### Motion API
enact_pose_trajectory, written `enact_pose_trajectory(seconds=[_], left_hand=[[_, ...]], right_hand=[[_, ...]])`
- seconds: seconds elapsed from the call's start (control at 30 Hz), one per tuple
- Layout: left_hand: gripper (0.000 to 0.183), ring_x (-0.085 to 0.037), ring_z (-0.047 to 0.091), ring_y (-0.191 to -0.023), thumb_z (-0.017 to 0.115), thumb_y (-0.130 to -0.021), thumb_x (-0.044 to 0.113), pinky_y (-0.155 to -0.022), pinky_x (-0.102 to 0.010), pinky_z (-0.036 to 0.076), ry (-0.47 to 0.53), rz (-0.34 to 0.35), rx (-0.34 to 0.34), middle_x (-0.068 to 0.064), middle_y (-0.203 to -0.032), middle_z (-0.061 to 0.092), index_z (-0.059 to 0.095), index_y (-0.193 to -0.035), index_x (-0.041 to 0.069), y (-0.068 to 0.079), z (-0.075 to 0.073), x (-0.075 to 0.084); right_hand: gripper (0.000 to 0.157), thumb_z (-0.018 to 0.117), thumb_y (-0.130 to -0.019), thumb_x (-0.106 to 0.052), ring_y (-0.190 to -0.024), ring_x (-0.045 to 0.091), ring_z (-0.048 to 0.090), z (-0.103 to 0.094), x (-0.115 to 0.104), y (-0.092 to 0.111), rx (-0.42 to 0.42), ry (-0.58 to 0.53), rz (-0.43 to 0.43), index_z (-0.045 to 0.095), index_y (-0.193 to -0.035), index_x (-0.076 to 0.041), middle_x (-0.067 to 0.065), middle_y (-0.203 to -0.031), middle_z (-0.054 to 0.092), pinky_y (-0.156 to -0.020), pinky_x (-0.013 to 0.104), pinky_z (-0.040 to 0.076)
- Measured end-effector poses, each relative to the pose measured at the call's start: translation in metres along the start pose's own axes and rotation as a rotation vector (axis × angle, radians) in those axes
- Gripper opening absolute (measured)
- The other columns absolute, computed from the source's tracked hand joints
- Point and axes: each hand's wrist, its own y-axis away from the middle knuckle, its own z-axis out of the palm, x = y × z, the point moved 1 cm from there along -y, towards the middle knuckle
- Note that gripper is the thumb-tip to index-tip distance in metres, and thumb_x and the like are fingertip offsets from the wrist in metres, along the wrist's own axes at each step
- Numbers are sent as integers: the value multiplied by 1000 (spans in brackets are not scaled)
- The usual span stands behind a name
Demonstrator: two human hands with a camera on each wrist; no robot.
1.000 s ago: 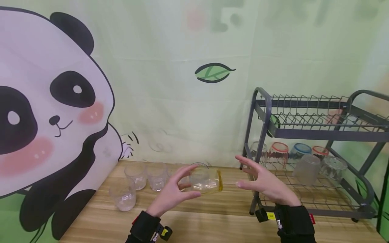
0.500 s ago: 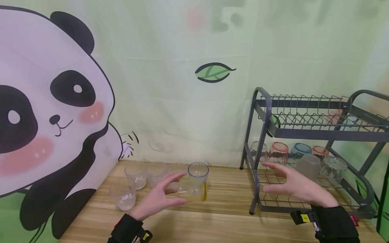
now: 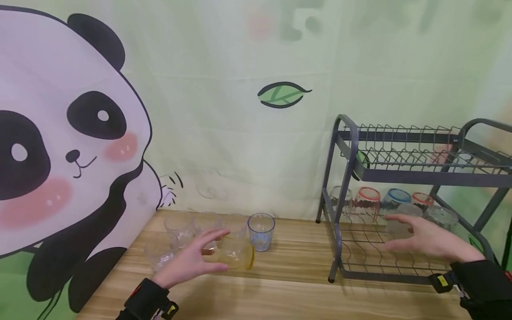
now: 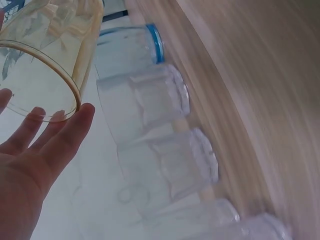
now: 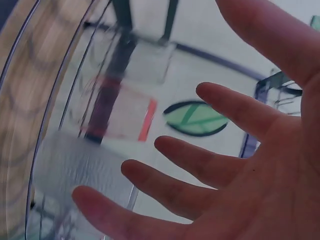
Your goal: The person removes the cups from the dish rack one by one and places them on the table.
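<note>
My left hand [image 3: 192, 264] grips a yellow-tinted drinking glass [image 3: 237, 253] by its mouth end. The glass lies on its side in the air above the table, its amber base pointing right. In the left wrist view, the fingertips sit at the rim of the yellow glass [image 4: 82, 55]. My right hand [image 3: 434, 240] hovers over the rack's lower shelf, fingers extended and holding nothing. A frosted glass [image 3: 396, 229] stands there, partly hidden behind the fingers. Seen from the right wrist, the frosted glass [image 5: 75, 165] is just beyond the spread fingertips.
Several clear glasses [image 3: 180, 226] stand at the table's back left, beside a blue-rimmed glass [image 3: 261, 235]. A two-tier dish rack [image 3: 436, 178] is on the right. Upside-down glasses line its lower shelf, including one with a red base [image 3: 367, 202].
My left hand has carried the yellow glass left and slightly down, uncovering the blue-rimmed glass. My right hand has moved right, from the rack's left side to in front of the frosted glass.
</note>
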Motion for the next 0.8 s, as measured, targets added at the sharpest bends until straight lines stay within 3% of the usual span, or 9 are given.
enact_pose_trajectory(seconds=[0.2, 0.33, 0.53, 0.63, 0.8], left_hand=[[77, -41, 58, -112, 83, -77, 40, -80, -45, 55, -60, -40, -27, -13, -148, 40, 48, -144, 28, 2, -10, 0], [77, -39, 51, -122, 83, -76, 44, -90, -54, 49, -137, -33, -37, -12, -147, 42, 49, -144, 29, 2, -16, 0], [78, -36, 51, -121, 85, -74, 42, -90, -57, 47, -368, 1, -59, -13, -140, 48, 52, -142, 24, 2, -27, 0], [77, -34, 54, -115, 86, -73, 38, -88, -54, 49, -474, 28, -72, -13, -134, 51, 54, -141, 19, 2, -32, -1], [78, -35, 54, -112, 85, -73, 39, -86, -52, 50, -570, 24, -106, -16, -131, 52, 54, -140, 16, -1, -36, -5]], right_hand=[[86, 70, -87, -47, -124, 60, 33, -18, 15, -2, 18, 110, 16, 36, -144, 7, 41, -139, 34, -88, 57, 45], [80, 69, -88, -44, -121, 61, 35, -26, 22, -9, 8, 175, 53, 39, -141, 8, 42, -136, 35, -86, 58, 45], [77, 71, -87, -41, -121, 62, 30, -35, 47, -26, 121, 230, 58, 42, -137, 10, 43, -141, 24, -88, 65, 39], [75, 72, -87, -38, -118, 57, 35, -39, 64, -39, 190, 252, 82, 42, -135, 10, 40, -137, 28, -88, 65, 39], [82, 69, -89, -44, -114, 59, 36, -47, 74, -52, 181, 246, 118, 36, -141, 10, 41, -132, 32, -83, 61, 42]])
